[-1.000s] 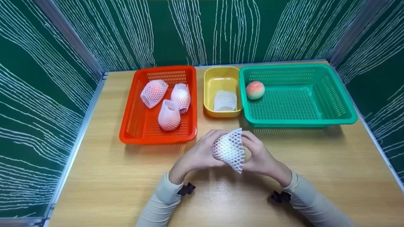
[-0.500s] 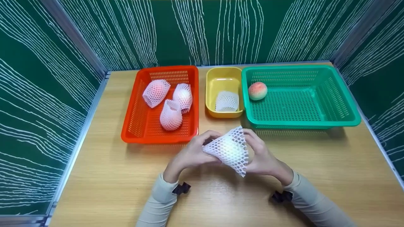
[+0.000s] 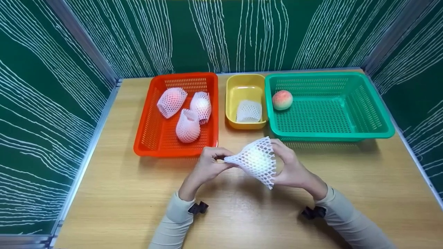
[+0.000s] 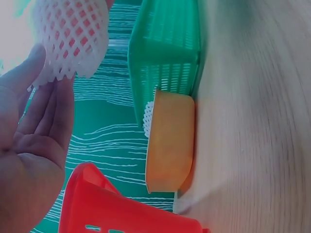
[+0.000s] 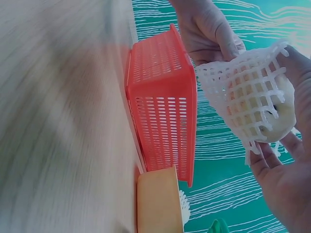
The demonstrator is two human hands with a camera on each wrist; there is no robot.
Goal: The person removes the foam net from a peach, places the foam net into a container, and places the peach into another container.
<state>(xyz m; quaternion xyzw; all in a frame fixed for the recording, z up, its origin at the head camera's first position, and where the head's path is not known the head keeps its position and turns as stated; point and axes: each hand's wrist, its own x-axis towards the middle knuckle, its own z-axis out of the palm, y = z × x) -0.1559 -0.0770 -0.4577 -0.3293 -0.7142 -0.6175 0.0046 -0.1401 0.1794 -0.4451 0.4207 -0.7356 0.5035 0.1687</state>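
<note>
A peach-like fruit inside a white foam net (image 3: 256,160) is held between the two hands above the table. My left hand (image 3: 209,166) pinches the net's narrow, gathered end. My right hand (image 3: 294,169) grips the fruit at the net's wide end, thumb below and fingers above. In the right wrist view the pale fruit (image 5: 283,116) shows bare at that wide end, and the net (image 5: 243,82) stretches away from it toward the left hand (image 5: 206,29). The left wrist view shows reddish skin through the mesh (image 4: 73,39).
A red basket (image 3: 141,138) at the left holds several netted fruits (image 3: 188,128). A yellow tray (image 3: 246,126) behind the hands holds a white net (image 3: 249,111). The green basket (image 3: 332,135) at the right holds one bare peach (image 3: 282,100). Green walls surround the table (image 3: 114,200).
My left hand has drawn away to the left, from around the netted fruit to the net's end, which is now stretched narrow. My right hand has shifted slightly right with the fruit.
</note>
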